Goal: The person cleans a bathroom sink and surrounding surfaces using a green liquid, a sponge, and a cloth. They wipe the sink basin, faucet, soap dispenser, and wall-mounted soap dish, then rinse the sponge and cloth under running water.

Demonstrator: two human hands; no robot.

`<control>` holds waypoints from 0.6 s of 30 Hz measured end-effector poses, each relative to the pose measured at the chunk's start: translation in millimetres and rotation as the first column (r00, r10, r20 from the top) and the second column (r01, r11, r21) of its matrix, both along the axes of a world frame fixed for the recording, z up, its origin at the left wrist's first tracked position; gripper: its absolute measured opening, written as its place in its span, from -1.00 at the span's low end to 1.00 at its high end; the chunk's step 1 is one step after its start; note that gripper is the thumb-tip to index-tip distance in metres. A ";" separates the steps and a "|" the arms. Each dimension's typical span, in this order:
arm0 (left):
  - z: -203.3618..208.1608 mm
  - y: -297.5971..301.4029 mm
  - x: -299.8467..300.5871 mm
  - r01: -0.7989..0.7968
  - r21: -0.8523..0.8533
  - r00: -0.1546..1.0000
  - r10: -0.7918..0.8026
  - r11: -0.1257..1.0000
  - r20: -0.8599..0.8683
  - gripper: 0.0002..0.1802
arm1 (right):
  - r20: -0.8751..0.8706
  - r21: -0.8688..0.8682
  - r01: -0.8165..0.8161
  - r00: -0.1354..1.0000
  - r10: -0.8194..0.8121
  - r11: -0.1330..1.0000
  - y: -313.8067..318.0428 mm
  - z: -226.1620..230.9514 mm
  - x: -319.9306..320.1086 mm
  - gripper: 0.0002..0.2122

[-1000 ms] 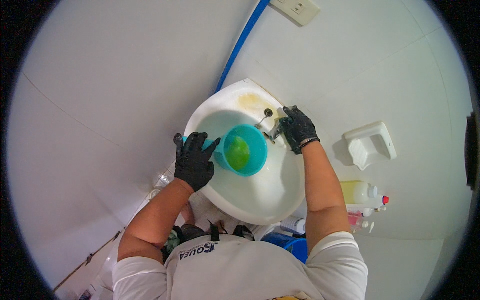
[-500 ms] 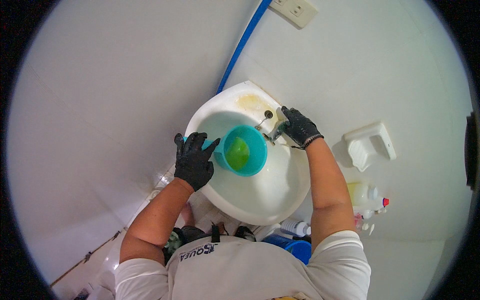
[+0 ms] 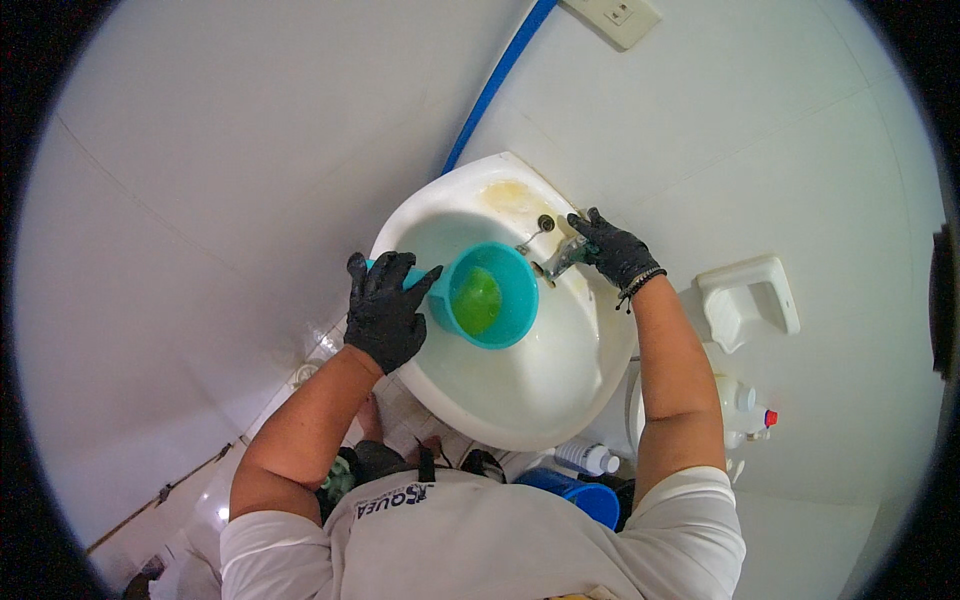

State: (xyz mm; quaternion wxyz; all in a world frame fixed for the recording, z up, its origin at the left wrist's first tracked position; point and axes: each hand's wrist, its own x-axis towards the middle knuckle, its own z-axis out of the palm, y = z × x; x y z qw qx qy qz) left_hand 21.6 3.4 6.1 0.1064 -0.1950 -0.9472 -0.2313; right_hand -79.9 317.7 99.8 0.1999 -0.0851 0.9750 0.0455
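Observation:
My left hand (image 3: 385, 315), in a black glove, grips the handle of a teal dipper (image 3: 518, 297) and holds it over the white sink (image 3: 510, 415). Something bright green (image 3: 476, 302) lies at the dipper's bottom; whether it is liquid or solid I cannot tell. My right hand (image 3: 615, 250), gloved in black too, is closed around the top of the metal faucet (image 3: 565, 258) on the sink's back right edge. The faucet's spout points toward the dipper. Beside it, a dark drain stopper (image 3: 545, 223) on a chain rests on the rim.
A blue pipe (image 3: 500, 80) runs up the wall behind the sink, near a wall outlet (image 3: 615, 20). To the right are a white soap dish (image 3: 750, 300) on the wall and several bottles (image 3: 745, 405). Below stand a blue bucket (image 3: 590, 500) and a white bottle (image 3: 590, 457).
My right hand has shifted slightly right and its fingers sit differently on the faucet. The dipper stays over the sink in my left hand. The whole view has turned a little.

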 end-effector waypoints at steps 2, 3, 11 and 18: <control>-0.3 -0.1 -1.4 -0.002 0.005 1.000 0.002 1.000 -0.011 -0.27 | 0.012 0.073 -0.026 1.000 0.025 0.997 -4.0 0.2 -1.7 -0.50; -0.1 0.1 -1.0 -0.005 0.002 1.000 0.005 1.000 -0.004 -0.27 | 0.018 0.108 -0.038 0.999 0.037 0.993 -7.5 0.7 -1.6 -0.52; 1.1 0.7 -1.8 -0.001 0.008 1.000 0.001 1.000 0.001 -0.28 | 0.011 -0.082 0.000 1.000 0.001 0.997 8.8 -4.2 0.9 -0.45; 2.4 1.4 2.0 -0.002 -0.009 1.000 0.002 1.000 0.012 -0.28 | -0.030 0.038 -0.114 0.993 0.115 0.993 21.1 -12.1 1.9 -0.49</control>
